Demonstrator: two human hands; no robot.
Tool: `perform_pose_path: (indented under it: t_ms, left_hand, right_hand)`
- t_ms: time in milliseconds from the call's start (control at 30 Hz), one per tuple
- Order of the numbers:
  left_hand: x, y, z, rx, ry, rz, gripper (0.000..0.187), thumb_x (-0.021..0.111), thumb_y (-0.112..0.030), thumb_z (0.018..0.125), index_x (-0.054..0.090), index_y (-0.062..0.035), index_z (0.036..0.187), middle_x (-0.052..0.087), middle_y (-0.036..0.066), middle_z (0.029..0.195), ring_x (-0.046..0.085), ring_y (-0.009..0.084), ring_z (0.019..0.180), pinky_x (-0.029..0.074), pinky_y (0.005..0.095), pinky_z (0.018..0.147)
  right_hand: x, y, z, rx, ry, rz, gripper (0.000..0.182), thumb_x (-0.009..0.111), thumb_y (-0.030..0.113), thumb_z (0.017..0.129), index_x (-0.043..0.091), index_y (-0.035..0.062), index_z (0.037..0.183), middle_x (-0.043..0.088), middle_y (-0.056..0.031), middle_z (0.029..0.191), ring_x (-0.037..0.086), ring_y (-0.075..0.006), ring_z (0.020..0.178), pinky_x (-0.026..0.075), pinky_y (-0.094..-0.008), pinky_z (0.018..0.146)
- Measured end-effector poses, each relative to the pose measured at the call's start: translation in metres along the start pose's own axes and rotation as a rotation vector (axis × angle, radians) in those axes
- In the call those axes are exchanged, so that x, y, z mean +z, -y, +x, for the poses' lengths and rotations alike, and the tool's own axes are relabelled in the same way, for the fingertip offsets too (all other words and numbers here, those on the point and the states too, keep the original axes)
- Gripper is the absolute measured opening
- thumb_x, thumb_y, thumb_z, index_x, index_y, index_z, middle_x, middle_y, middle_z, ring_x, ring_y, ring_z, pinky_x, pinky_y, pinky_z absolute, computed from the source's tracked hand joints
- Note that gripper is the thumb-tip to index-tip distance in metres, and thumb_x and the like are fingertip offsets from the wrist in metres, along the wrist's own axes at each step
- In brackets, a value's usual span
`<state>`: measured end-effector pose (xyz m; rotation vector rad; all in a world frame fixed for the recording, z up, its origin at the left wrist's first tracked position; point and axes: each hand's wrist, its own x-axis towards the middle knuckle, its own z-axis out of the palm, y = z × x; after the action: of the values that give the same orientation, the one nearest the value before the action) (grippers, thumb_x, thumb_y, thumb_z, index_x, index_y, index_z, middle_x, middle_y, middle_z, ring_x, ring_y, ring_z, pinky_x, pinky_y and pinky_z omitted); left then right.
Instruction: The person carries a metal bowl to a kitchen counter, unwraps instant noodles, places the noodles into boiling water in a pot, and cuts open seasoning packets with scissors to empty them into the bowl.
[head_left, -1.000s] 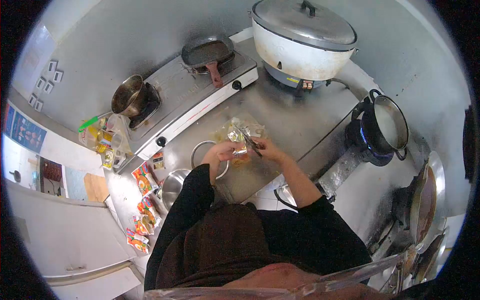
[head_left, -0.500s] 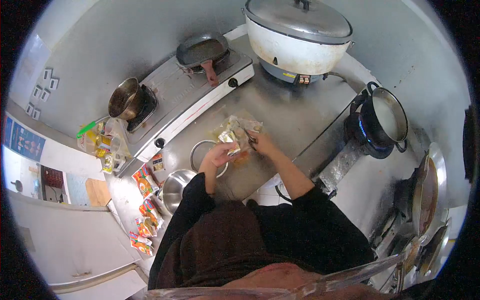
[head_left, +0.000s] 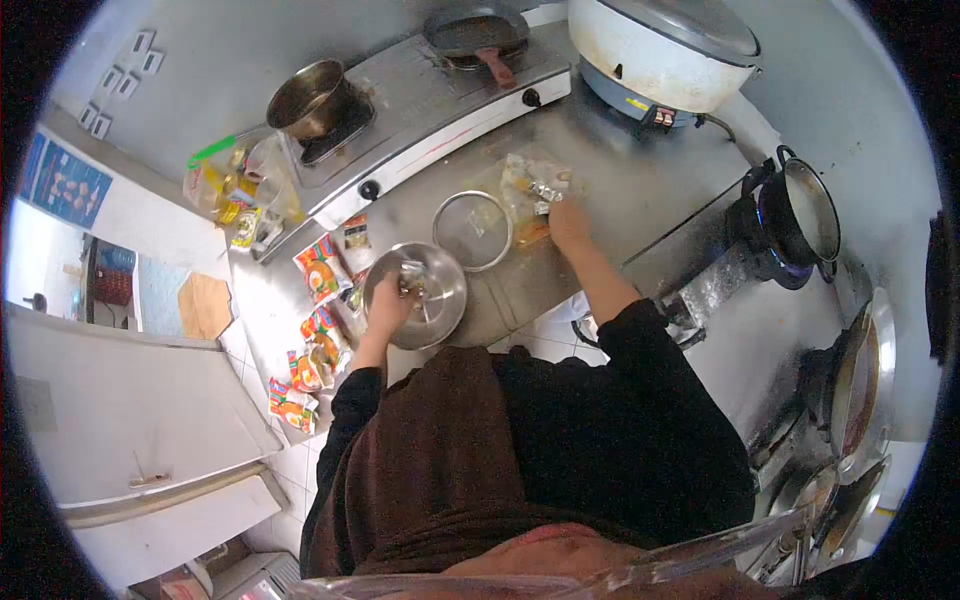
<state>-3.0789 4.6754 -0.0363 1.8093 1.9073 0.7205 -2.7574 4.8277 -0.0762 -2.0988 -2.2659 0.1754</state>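
Observation:
My left hand (head_left: pixel 390 303) is inside the near rim of a steel bowl (head_left: pixel 452 312). Its fingers are closed on a small silvery sachet (head_left: pixel 412 274), partly blurred. To the right, my right hand (head_left: pixel 571 226) rests low over the counter with its fingers bent together. Silver foil packets (head_left: pixel 545 190) lie right at its fingertips, on a clear plastic bag (head_left: pixel 518 176). What that hand grips is hidden; the scissors do not show. Between the hands sits a round wire-rimmed strainer (head_left: pixel 472 232).
Orange-and-white noodle packets (head_left: pixel 322 270) lie left of the bowl. A gas stove (head_left: pixel 440 135) holds a pan (head_left: pixel 475 35) and a pot (head_left: pixel 308 102). A large rice cooker (head_left: pixel 660 60) stands behind. At right, a black pot (head_left: pixel 806 210) sits over a lit burner.
My left hand has moved left from the plastic bag to the bowl with the silvery sachet. My right hand stays by the bag, and the scissors it held no longer show. The view has shifted.

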Motion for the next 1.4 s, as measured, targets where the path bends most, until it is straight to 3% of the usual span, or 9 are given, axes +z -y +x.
perform_pose_path:
  t_ms: [100,200,267,367,433,567,667,1333,1400]
  left_hand:
    - [0.001,0.0,-0.013,-0.067,0.07,0.093,0.034,0.065,-0.009,0.067,0.052,-0.0003,0.097,0.06,0.022,0.081,0.058,0.0371,0.082,0.046,0.0399,0.071]
    - [-0.006,-0.014,-0.02,-0.145,0.156,0.247,0.036,0.067,-0.011,0.066,0.053,-0.0014,0.098,0.06,0.022,0.083,0.058,0.0374,0.082,0.046,0.0433,0.073]
    - [0.001,-0.003,-0.023,-0.129,0.16,0.297,0.035,0.067,-0.013,0.067,0.053,-0.0021,0.098,0.06,0.021,0.085,0.058,0.0375,0.082,0.046,0.044,0.072]
    - [0.014,0.019,-0.023,0.058,0.161,0.309,0.034,0.066,-0.018,0.07,0.054,-0.0035,0.097,0.059,0.019,0.087,0.058,0.0368,0.079,0.046,0.0458,0.068]
    - [0.023,0.04,-0.024,0.181,0.065,0.248,0.035,0.066,-0.02,0.07,0.054,-0.0043,0.099,0.059,0.018,0.086,0.058,0.0361,0.078,0.045,0.046,0.067]
    - [0.013,0.025,-0.034,0.181,-0.009,-0.067,0.035,0.067,-0.011,0.069,0.052,-0.0043,0.1,0.059,0.018,0.087,0.057,0.0356,0.08,0.044,0.0419,0.071]
    - [0.003,0.029,-0.036,0.38,-0.032,-0.034,0.034,0.067,-0.006,0.068,0.052,-0.0035,0.098,0.059,0.018,0.087,0.057,0.0348,0.08,0.045,0.0401,0.07]
    - [0.006,0.046,-0.046,0.307,-0.08,0.006,0.01,0.059,-0.005,0.073,0.058,-0.0036,0.083,0.059,0.014,0.083,0.057,0.0335,0.077,0.045,0.0396,0.066]
    - [0.007,0.052,-0.047,0.328,-0.11,0.009,0.01,0.059,-0.007,0.075,0.059,-0.0037,0.084,0.058,0.015,0.083,0.057,0.0337,0.076,0.045,0.0399,0.066]
  right_hand:
    - [-0.022,0.015,-0.015,0.075,-0.185,0.139,0.022,0.044,0.013,0.08,0.062,0.0043,0.091,0.059,-0.0168,0.091,0.058,-0.0341,0.085,0.047,-0.0425,0.071]
    - [-0.05,0.06,-0.041,-0.083,-0.382,0.316,0.02,0.047,0.014,0.079,0.06,0.0057,0.091,0.059,-0.0163,0.09,0.057,-0.0335,0.083,0.046,-0.0423,0.071]
    - [-0.026,0.097,-0.051,-0.425,-0.22,0.607,0.024,0.055,0.015,0.072,0.059,0.0048,0.093,0.057,-0.0164,0.091,0.054,-0.033,0.084,0.043,-0.0412,0.075]
    - [-0.011,0.172,-0.097,-0.837,0.075,0.604,0.047,0.072,0.015,0.056,0.056,0.0037,0.099,0.055,-0.0146,0.092,0.05,-0.0321,0.092,0.04,-0.0401,0.08]
    - [0.036,0.196,-0.102,-0.741,0.259,0.727,0.038,0.064,0.01,0.062,0.058,0.006,0.099,0.055,-0.0143,0.093,0.052,-0.0323,0.09,0.042,-0.038,0.082]
    - [0.034,0.192,-0.113,-0.724,-0.025,0.594,0.025,0.057,0.011,0.068,0.06,0.0073,0.093,0.057,-0.0112,0.087,0.055,-0.0287,0.087,0.045,-0.0375,0.078]
    - [0.036,0.187,-0.114,-0.647,-0.036,0.549,0.021,0.056,0.012,0.07,0.06,0.0076,0.09,0.058,-0.0106,0.084,0.055,-0.0283,0.087,0.046,-0.0381,0.075]
    - [0.059,0.195,-0.113,-0.829,0.043,0.53,0.017,0.048,0.013,0.074,0.062,0.0071,0.083,0.059,-0.0121,0.08,0.057,-0.0292,0.079,0.044,-0.0407,0.067]
    - [0.027,0.191,-0.12,-0.727,0.096,0.828,0.014,0.05,0.01,0.072,0.063,0.0061,0.076,0.059,-0.0137,0.077,0.056,-0.0299,0.077,0.043,-0.0411,0.065]
